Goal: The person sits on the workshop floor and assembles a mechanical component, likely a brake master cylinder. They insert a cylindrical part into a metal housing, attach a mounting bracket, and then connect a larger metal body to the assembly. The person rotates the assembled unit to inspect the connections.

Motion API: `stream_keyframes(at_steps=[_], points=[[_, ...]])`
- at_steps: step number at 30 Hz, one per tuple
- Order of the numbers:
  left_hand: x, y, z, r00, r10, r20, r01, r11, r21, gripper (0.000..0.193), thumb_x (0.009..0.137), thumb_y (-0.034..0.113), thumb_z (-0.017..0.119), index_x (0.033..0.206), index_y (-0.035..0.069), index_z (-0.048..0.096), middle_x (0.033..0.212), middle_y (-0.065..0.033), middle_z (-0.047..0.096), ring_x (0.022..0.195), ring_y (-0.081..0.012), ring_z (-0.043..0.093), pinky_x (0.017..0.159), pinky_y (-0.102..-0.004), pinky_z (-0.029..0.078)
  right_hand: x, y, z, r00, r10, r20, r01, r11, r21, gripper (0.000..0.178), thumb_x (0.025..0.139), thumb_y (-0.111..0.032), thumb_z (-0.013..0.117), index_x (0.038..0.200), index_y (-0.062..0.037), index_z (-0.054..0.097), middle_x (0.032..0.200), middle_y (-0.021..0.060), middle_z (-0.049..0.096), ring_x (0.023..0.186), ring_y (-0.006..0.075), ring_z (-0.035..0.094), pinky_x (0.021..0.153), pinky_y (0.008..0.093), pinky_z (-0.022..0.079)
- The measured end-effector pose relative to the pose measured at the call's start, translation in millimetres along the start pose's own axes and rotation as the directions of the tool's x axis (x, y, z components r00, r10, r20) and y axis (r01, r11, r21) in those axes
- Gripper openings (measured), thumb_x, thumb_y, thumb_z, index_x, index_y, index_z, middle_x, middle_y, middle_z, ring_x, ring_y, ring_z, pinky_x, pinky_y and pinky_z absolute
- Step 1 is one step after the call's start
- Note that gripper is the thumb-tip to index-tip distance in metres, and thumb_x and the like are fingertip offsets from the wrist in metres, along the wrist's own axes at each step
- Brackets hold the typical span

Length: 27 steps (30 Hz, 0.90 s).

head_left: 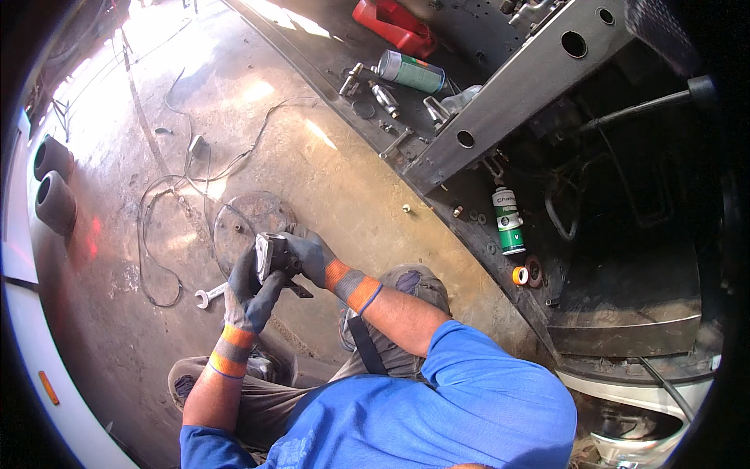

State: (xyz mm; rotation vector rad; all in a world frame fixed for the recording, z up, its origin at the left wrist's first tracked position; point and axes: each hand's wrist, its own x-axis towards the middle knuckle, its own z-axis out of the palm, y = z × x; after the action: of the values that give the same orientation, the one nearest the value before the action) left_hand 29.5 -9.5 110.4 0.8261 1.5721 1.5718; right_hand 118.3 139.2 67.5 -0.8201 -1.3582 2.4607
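Both of my hands wear grey work gloves with orange-striped cuffs. Between them is a small metal part (266, 256), silver on its near face and dark behind; its exact kind I cannot make out. My left hand (254, 295) grips it from the left and below, thumb against its side. From the right, my right hand (312, 256) closes around its dark end. A flat dark tab (299, 291) sticks out under the hands. Just left of my left hand lies an open-end wrench (209, 296) on the floor. Partly behind the hands is a round metal plate (248, 217).
A thin cable (168, 180) loops over the concrete floor. On the dark metal ledge at right stand or lie spray cans (508, 220), a red container (394, 27), an orange-rimmed ring (519, 275) and several fittings. A steel beam (516, 98) rises there. Two pipe ends (55, 199) are at left.
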Motion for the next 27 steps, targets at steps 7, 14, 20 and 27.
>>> stream_keyframes(at_steps=[7,14,20,27], points=[[0,-8,-2,1.000,0.018,0.001,-0.018,0.999,0.046,0.056,0.086,-0.001,0.060,0.140,-0.001,0.043,0.128,-0.0128,0.059,0.114,-0.0195,0.059,0.098,-0.0334,0.047,-4,-7,4,1.000,-0.031,0.005,0.031,0.999,-0.017,0.027,0.093,-0.029,0.055,0.109,-0.0072,0.060,0.096,0.0015,0.064,0.082,0.0073,0.060,0.070,0.0206,0.048],[1,2,0,1.000,-0.003,0.030,0.003,1.000,0.008,0.055,0.087,-0.001,0.059,0.139,-0.001,0.043,0.127,-0.0121,0.059,0.113,-0.0193,0.059,0.098,-0.0332,0.047,-6,-10,6,0.999,-0.030,0.017,0.030,0.999,-0.020,0.029,0.093,-0.029,0.053,0.109,-0.0070,0.061,0.096,0.0006,0.065,0.083,0.0066,0.060,0.070,0.0212,0.049],[-2,-8,-3,1.000,0.022,0.005,-0.022,1.000,-0.004,0.055,0.087,0.001,0.060,0.139,-0.002,0.043,0.127,-0.0120,0.059,0.113,-0.0197,0.059,0.098,-0.0332,0.047,0,-2,2,0.995,-0.076,0.057,0.078,0.996,-0.034,0.030,0.094,-0.029,0.051,0.111,-0.0064,0.062,0.098,0.0015,0.066,0.085,0.0067,0.060,0.071,0.0208,0.049],[0,-3,1,1.000,-0.001,-0.014,0.001,1.000,-0.011,0.055,0.086,0.000,0.062,0.137,-0.004,0.043,0.120,-0.0122,0.061,0.104,-0.0167,0.061,0.089,-0.0307,0.051,7,6,-6,0.995,-0.093,0.047,0.097,0.991,-0.094,0.031,0.095,-0.029,0.052,0.112,-0.0055,0.060,0.098,0.0020,0.066,0.084,0.0059,0.060,0.070,0.0194,0.049]])
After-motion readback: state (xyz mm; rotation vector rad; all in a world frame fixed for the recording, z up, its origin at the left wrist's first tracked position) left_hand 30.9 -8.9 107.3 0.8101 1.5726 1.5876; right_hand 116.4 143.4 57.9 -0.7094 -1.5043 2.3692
